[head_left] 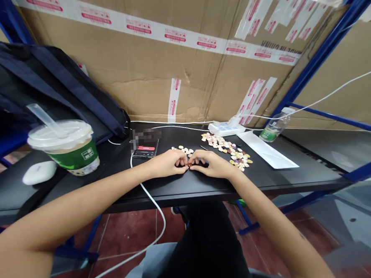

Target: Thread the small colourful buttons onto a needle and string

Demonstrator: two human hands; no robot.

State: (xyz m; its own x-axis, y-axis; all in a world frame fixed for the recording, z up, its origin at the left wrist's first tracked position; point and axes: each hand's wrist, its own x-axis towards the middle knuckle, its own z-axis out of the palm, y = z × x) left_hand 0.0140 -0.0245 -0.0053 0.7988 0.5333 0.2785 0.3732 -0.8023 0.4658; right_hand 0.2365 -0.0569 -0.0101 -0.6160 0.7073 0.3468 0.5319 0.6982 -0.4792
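Observation:
Near the front edge of the black table [163, 190], my left hand [170, 163] and my right hand [211, 162] meet at their fingertips. Both are closed in a pinch around a tiny reddish-brown piece [190, 165], mostly covered by the fingers, so its kind does not show. Just behind my hands lies a small group of pale, flat, button-like pieces [186, 150]. A larger spread of similar pieces [223, 144], cream, pink, yellow and a few dark ones, lies beyond and right of my right hand. A thin dark pointed object [203, 148] rests near them.
Left stand a lidded drink cup [75, 156] with a straw, a white earphone case [39, 172] and a backpack [59, 79]. A phone [146, 149] and white cable [155, 208] are nearer. A power strip [225, 128], white tray [268, 150] and bottle [275, 125] sit right.

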